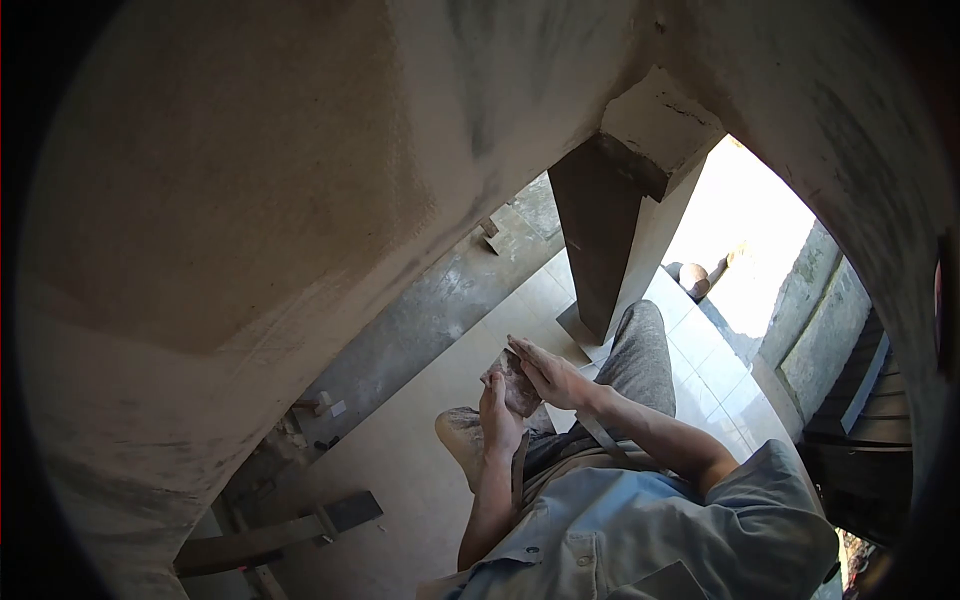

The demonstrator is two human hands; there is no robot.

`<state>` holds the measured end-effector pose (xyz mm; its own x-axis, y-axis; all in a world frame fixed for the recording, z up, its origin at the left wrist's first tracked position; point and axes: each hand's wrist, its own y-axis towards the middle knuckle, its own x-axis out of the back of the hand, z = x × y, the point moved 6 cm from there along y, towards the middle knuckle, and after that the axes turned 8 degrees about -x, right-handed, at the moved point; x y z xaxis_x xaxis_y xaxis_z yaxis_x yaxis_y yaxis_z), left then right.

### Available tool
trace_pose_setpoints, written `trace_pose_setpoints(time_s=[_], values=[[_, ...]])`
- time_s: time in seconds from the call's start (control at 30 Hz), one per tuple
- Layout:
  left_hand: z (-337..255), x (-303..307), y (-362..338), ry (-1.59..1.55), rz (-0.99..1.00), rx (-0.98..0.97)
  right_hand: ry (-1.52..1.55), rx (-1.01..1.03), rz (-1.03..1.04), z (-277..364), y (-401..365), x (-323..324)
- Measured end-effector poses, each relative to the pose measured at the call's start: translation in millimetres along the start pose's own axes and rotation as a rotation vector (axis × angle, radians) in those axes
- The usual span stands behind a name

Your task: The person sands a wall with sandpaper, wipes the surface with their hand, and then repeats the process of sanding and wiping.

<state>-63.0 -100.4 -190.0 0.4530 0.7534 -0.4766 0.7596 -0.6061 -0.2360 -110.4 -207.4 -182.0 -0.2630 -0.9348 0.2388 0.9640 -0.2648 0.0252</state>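
A flat, dusty brownish piece (519,388) is held between my two hands in front of my lap; what it is exactly I cannot make out. My left hand (500,418) is closed on its near edge, thumb on top. Across its far right side lies my right hand (550,375), fingers stretched out and touching the piece. Both hands look dusty. Below them are my grey trousers (640,365) and the blue-grey shirt (640,530).
A large plastered surface (250,180) slopes close overhead, joined to a brown and white column (610,230). Pale floor tiles (390,450) lie far below. A dark-ended beam (270,537) is at the lower left, dark stacked panels (870,400) at the right.
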Motion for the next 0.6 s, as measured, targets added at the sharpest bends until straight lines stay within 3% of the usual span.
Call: trace_pose_setpoints(time_s=[0.07,0.2,0.3,0.33,0.4,0.47,0.53,0.6], values=[[-5,2,2,0.024,0.003,-0.006,0.127,-0.096,0.036,-2,2,3],[0,3,6,0.077,0.016,-0.050,-0.187,0.244,-0.016,27,-10,-7],[-12,2,-10,0.286,-0.014,0.011,0.072,-0.131,-0.113,-46,12,3],[-17,3,-10,0.478,0.045,-0.160,0.181,-0.257,-0.164,-75,17,3],[-35,-8,-20,0.626,0.153,-0.291,0.543,-0.576,-0.096,-95,12,2],[-59,-13,-36,0.784,0.171,-0.329,0.714,-0.680,-0.086,-120,6,-6],[-106,-33,-57,0.797,0.190,-0.497,0.675,-0.731,-0.035,-133,-4,-6],[-170,-50,-86,0.866,0.147,-0.655,0.826,-0.788,-0.006,-173,-12,-14]])
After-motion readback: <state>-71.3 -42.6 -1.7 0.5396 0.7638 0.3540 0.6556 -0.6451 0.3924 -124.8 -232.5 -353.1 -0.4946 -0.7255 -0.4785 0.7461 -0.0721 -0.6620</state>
